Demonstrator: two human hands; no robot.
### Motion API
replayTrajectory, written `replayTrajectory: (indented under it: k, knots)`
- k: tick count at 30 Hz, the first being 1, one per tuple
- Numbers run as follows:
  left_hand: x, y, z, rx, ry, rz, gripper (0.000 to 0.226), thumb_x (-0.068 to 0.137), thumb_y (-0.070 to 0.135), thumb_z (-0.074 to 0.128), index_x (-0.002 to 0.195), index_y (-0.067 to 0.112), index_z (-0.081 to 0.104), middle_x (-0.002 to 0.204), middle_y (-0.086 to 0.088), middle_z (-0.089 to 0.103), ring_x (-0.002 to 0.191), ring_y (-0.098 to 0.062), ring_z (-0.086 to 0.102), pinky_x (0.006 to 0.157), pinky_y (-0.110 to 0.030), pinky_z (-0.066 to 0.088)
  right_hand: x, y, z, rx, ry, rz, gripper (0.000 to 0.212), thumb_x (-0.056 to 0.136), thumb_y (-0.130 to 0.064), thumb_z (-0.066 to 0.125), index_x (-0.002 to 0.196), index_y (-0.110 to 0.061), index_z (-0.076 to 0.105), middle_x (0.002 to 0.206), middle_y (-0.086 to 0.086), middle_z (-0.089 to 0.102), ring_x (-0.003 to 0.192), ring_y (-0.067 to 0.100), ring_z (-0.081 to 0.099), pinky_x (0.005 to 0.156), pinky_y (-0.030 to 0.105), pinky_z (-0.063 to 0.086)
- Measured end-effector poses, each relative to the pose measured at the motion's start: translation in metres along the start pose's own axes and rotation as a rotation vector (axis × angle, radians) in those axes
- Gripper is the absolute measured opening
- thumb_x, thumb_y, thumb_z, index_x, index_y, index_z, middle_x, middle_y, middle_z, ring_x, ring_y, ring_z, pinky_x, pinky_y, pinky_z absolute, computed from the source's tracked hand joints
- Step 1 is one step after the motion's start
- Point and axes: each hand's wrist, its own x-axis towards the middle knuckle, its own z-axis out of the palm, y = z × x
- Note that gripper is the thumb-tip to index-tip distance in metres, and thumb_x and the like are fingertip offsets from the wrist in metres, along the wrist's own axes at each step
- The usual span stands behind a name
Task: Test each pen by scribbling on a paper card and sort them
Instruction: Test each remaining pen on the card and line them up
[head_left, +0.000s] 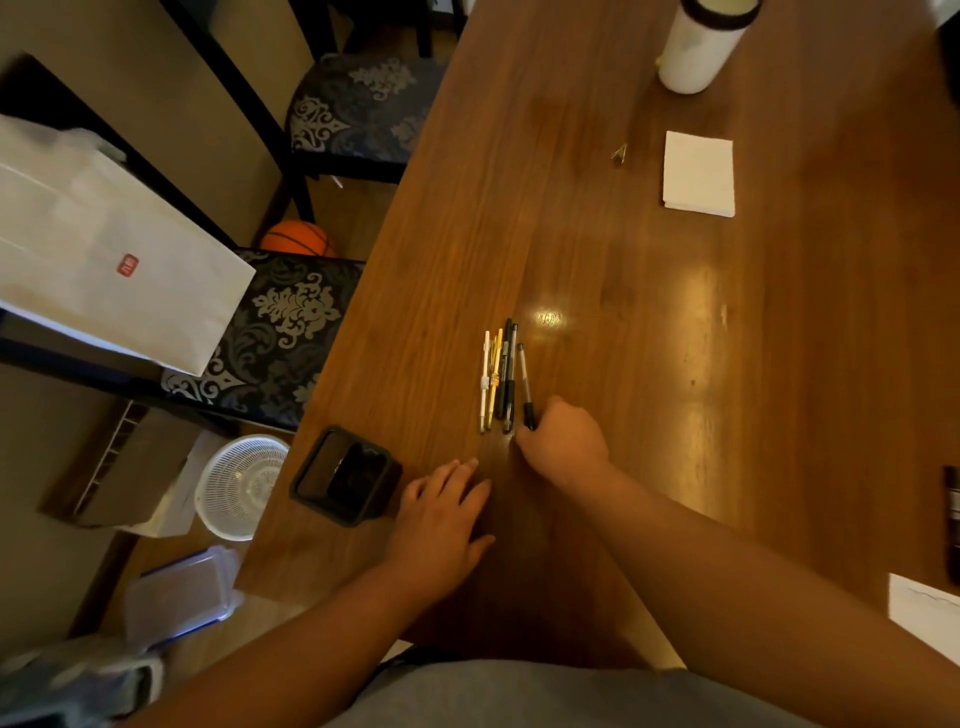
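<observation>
Several pens lie side by side on the wooden table (649, 322): a white pen (485, 379), a gold pen (495, 376), a dark pen (506, 374) and, slightly apart on the right, a clear pen with a black grip (524, 382). My right hand (563, 439) is curled at the near end of that black-grip pen and pinches it. My left hand (441, 514) rests flat on the table, fingers straight, just right of a black pen holder (345, 475). A stack of white paper cards (698, 174) lies far back on the right.
A white tumbler (698, 47) stands at the back. A small gold clip (619, 154) lies left of the cards. A white sheet (924, 613) and a dark object (951, 519) sit at the right edge. Chairs, a white bag (104, 249) and a basket (239, 486) stand left of the table.
</observation>
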Motion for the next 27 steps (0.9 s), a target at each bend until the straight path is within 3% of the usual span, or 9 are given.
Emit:
replayTrajectory:
  k: [4, 10, 15, 18, 21, 27]
  knots:
    - [0.001, 0.0, 0.002, 0.015, -0.003, 0.004, 0.067, 0.089, 0.059, 0.048, 0.147, 0.032, 0.028, 0.159, 0.002, 0.018, 0.145, -0.021, 0.012, 0.113, -0.044, 0.018, 0.0, 0.005, -0.003, -0.023, 0.001, 0.01, 0.018, 0.094, -0.029, 0.06, 0.102, -0.015, 0.053, 0.091, 0.005, 0.062, 0.078, 0.021, 0.064, 0.056, 0.031, 0.052]
    - [0.001, 0.001, -0.001, 0.001, -0.007, -0.01, 0.066, 0.088, 0.057, 0.052, 0.145, 0.033, 0.029, 0.158, 0.002, 0.019, 0.145, -0.021, 0.014, 0.112, -0.044, 0.021, -0.018, 0.039, -0.006, 0.049, -0.087, 0.078, 0.023, 0.088, -0.036, 0.065, 0.076, -0.02, 0.055, 0.073, 0.0, 0.062, 0.058, 0.012, 0.06, 0.043, 0.023, 0.039]
    - [0.006, 0.011, -0.013, -0.114, -0.036, -0.04, 0.056, 0.088, 0.056, 0.053, 0.136, 0.029, 0.043, 0.154, 0.0, 0.028, 0.142, -0.022, 0.021, 0.112, -0.044, 0.029, -0.057, 0.083, -0.003, 0.429, -0.176, 0.188, 0.007, 0.082, -0.021, 0.068, 0.08, -0.017, 0.063, 0.067, 0.004, 0.07, 0.055, 0.017, 0.067, 0.047, 0.029, 0.051]
    - [0.012, 0.024, -0.028, -0.237, -0.085, 0.002, 0.045, 0.09, 0.054, 0.053, 0.127, 0.027, 0.051, 0.13, 0.005, 0.05, 0.124, -0.017, 0.044, 0.099, -0.037, 0.044, -0.086, 0.107, -0.007, 0.657, -0.209, 0.228, 0.007, 0.084, -0.01, 0.064, 0.081, -0.011, 0.058, 0.059, 0.006, 0.068, 0.044, 0.016, 0.059, 0.039, 0.024, 0.041]
    - [0.013, 0.051, -0.043, -0.338, -0.184, 0.129, 0.036, 0.091, 0.051, 0.055, 0.12, 0.03, 0.055, 0.112, 0.01, 0.057, 0.1, -0.008, 0.054, 0.084, -0.03, 0.05, -0.116, 0.125, -0.016, 0.829, -0.171, 0.247, 0.007, 0.088, -0.013, 0.061, 0.081, -0.012, 0.062, 0.06, 0.003, 0.065, 0.044, 0.012, 0.055, 0.038, 0.02, 0.038]
    - [0.011, 0.123, -0.059, -0.408, -0.203, 0.379, 0.034, 0.09, 0.046, 0.06, 0.119, 0.029, 0.059, 0.113, 0.011, 0.06, 0.101, -0.004, 0.055, 0.086, -0.025, 0.048, -0.152, 0.152, -0.037, 1.151, -0.049, 0.287, 0.011, 0.095, -0.014, 0.057, 0.086, -0.008, 0.06, 0.06, 0.005, 0.064, 0.045, 0.014, 0.055, 0.039, 0.022, 0.039]
